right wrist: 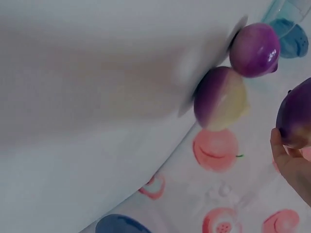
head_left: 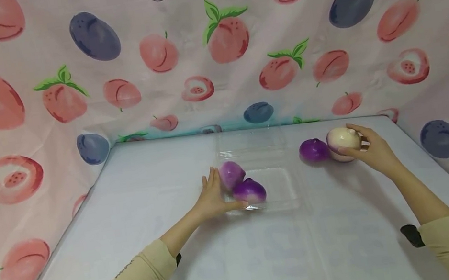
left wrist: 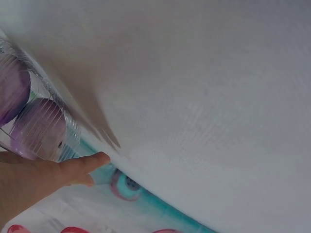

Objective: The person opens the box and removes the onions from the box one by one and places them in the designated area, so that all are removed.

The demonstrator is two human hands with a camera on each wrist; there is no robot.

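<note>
A clear plastic box (head_left: 282, 184) lies with its lid opened toward the back wall. Two purple onions (head_left: 250, 191) sit in its left half. My left hand (head_left: 212, 201) rests at the box's front left corner, fingers straight along the side and thumb spread over the front rim. To the right, my right hand (head_left: 376, 151) grips a white-and-purple onion (head_left: 344, 137) between thumb and fingers, raised over the table. Beneath it in the right wrist view, a half-purple, half-pale onion (right wrist: 221, 99) rests against a purple onion (right wrist: 255, 50).
The clear lid (head_left: 250, 140) reaches close to the back edge of the white table (head_left: 148, 180). A fruit-printed cloth (head_left: 192, 43) hangs behind the table and along both sides.
</note>
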